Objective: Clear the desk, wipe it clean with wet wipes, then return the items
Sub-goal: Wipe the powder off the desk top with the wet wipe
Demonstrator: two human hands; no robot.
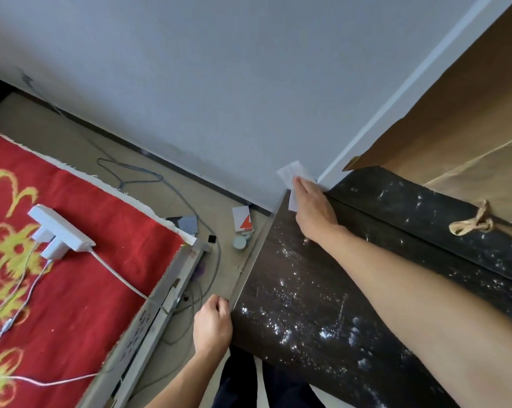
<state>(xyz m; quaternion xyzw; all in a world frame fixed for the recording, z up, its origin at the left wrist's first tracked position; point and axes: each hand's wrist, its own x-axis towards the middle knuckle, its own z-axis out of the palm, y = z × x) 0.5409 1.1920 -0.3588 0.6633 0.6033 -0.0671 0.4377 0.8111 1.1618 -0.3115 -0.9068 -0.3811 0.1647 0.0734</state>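
The dark wood desk fills the right half of the view, its top wet and glistening with streaks. My right hand reaches to the desk's far left corner and presses a white wet wipe flat against the surface; part of the wipe sticks out past the fingers toward the wall. My left hand grips the desk's near left edge, fingers curled around it.
A bed with a red and yellow blanket lies left, with a white power strip and cables on it. On the floor between bed and desk lie a small box, a round lid and wires. A brown curtain hangs at right.
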